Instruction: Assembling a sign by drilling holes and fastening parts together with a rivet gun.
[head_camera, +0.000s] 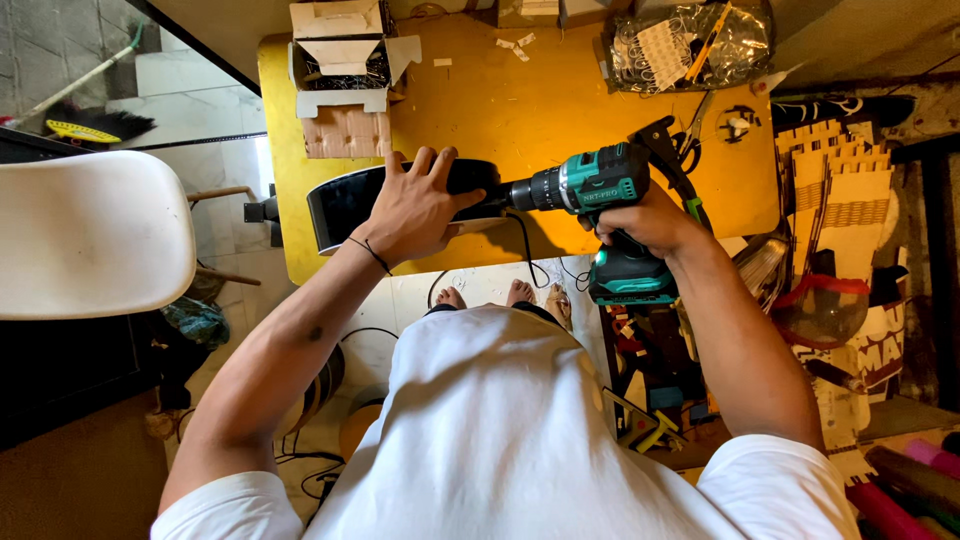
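My left hand presses down flat on a glossy black rounded object lying at the near edge of the yellow table. A teal and black cordless drill is gripped by my right hand, and it points left with its chuck against the right end of the black object. The drill's battery hangs below my right hand. The bit's tip is hidden against the black object.
An open cardboard box and laser-cut wooden pieces sit at the table's far left. A plastic bag of parts lies at the far right, scissors beside it. A white chair stands left; wooden cutouts pile right.
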